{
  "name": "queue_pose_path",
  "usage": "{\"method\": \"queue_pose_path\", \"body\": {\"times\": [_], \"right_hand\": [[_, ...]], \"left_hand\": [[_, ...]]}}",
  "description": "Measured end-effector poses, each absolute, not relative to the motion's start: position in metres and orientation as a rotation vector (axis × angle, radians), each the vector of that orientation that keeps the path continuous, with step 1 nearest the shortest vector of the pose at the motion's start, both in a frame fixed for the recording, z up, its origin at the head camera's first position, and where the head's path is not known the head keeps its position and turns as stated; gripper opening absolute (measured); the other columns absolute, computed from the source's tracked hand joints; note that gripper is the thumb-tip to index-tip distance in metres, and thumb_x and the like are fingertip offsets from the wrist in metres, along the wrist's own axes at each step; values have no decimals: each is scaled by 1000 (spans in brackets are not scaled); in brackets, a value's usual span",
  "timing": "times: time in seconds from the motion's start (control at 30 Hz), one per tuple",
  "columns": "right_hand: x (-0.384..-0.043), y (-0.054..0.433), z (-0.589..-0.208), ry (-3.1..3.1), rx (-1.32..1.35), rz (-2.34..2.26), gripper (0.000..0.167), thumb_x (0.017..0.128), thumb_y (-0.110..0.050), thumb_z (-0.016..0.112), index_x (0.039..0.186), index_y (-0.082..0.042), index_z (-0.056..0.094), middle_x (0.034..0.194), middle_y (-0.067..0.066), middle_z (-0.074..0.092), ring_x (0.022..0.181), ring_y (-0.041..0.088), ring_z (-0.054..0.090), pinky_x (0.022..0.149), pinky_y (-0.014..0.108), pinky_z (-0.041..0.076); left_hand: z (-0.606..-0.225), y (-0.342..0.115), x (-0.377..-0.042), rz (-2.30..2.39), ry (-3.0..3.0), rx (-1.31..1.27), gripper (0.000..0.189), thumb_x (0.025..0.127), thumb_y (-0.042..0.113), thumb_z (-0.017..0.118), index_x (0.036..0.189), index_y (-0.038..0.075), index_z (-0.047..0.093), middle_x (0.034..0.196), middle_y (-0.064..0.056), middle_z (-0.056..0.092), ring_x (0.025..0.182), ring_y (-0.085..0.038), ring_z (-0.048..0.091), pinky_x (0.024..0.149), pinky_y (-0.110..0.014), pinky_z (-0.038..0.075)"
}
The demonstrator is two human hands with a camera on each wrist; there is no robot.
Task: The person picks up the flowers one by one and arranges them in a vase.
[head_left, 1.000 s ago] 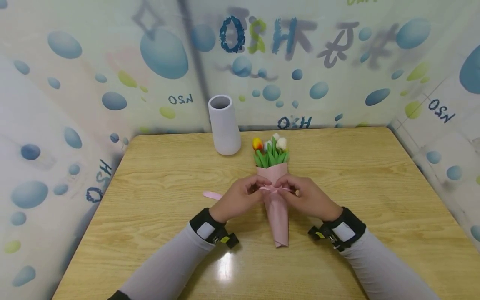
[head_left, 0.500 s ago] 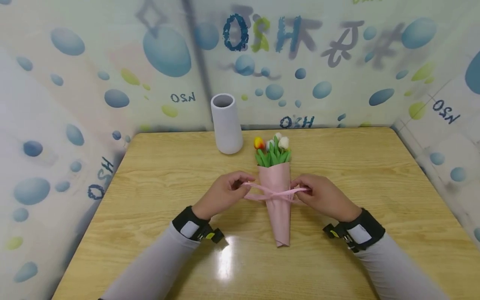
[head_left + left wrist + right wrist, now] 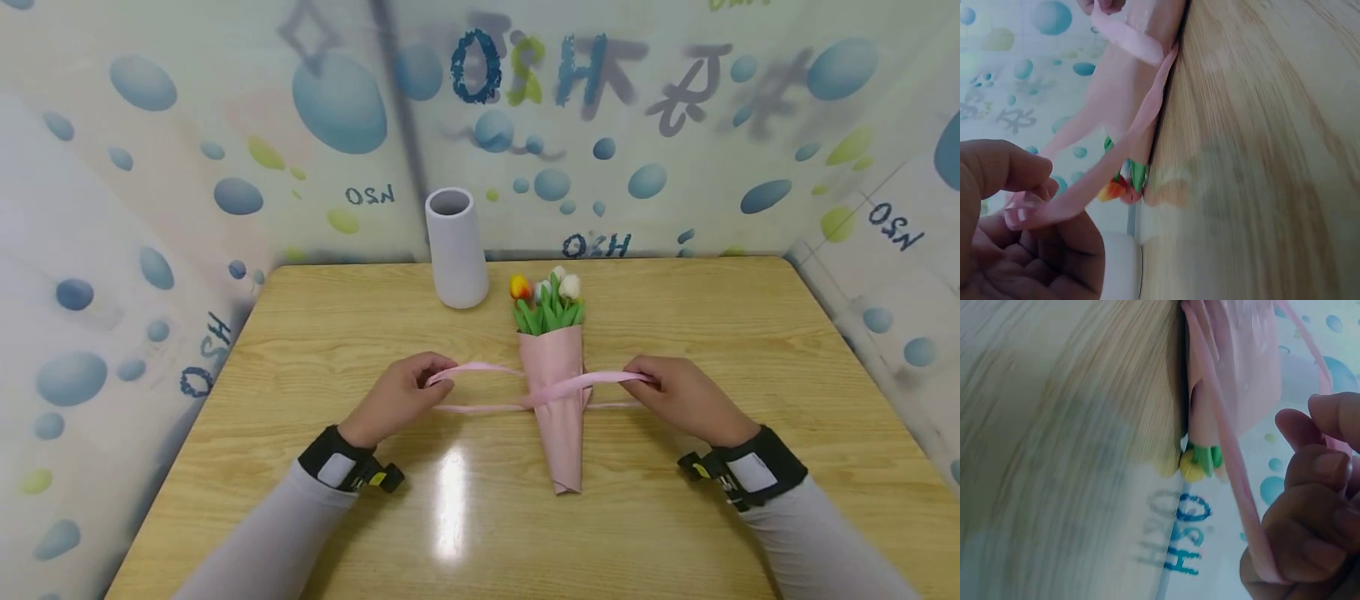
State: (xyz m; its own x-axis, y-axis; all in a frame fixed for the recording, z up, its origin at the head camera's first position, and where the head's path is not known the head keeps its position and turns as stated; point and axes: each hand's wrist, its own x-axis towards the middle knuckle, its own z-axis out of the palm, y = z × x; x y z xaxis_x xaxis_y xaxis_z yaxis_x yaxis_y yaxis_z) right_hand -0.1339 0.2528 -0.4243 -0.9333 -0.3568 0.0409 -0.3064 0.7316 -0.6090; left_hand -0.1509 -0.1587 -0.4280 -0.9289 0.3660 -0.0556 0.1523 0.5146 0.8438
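The wooden surface (image 3: 675, 333) carries one pale vase (image 3: 456, 248), upright at about 11 o'clock from the bouquet, near but not touching it. One bouquet (image 3: 556, 400) lies at the centre, its pink paper cone pointing toward you at 6 o'clock and its blooms at 12; I count three, one orange and two white. One pink ribbon (image 3: 555, 388) crosses over the cone.

Your left hand (image 3: 397, 397), out at 9 o'clock, pinches one ribbon end between thumb and curled fingers. Your right hand (image 3: 678, 392), at 3 o'clock, grips the other end the same way.

Pull both ends level and with equal force, I'd judge, so the crossing sits centred on the cone and the paper doesn't roll or crush. Keep the ribbon flat, not twisted.
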Motion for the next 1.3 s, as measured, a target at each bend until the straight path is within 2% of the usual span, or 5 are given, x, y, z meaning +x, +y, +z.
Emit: {"method": "queue_pose_path", "body": {"times": [0.27,0.57,0.87,1.07,1.3], "right_hand": [[-135,276,-433,2880,-487,-974,9,103,-15,65,98,-9,70,70,-7,44,59,5,39,53,22,34],[-140,305,-437,2882,-346,-1071,20,108,-22,57,100,-7,66,74,-1,45,59,7,39,53,26,33],[-148,336,-443,2878,-76,-1087,36,110,-37,51,103,-5,65,70,-1,44,61,13,41,54,29,34],[-154,355,-445,2845,126,-1102,51,108,-49,47,108,-2,64,72,1,47,65,16,44,56,30,38],[-159,369,-450,2911,241,-1139,49,108,-44,49,110,3,64,76,-2,56,68,11,49,57,28,42]], "left_hand": [[-432,-185,-152,1273,2674,289,15,102,21,66,112,16,76,90,-2,67,74,-18,53,61,-25,46],[-428,-226,-160,1022,2735,254,14,102,21,65,107,12,75,77,0,59,67,-17,50,60,-27,42],[-425,-255,-169,911,2729,263,16,103,26,65,99,11,71,74,0,55,68,-17,50,61,-27,41],[-423,-270,-171,854,2732,148,21,102,27,65,105,8,72,85,-4,67,75,-18,56,69,-30,46],[-425,-275,-174,848,2735,70,26,102,31,64,110,7,72,89,-5,69,78,-19,57,70,-30,45]]}}
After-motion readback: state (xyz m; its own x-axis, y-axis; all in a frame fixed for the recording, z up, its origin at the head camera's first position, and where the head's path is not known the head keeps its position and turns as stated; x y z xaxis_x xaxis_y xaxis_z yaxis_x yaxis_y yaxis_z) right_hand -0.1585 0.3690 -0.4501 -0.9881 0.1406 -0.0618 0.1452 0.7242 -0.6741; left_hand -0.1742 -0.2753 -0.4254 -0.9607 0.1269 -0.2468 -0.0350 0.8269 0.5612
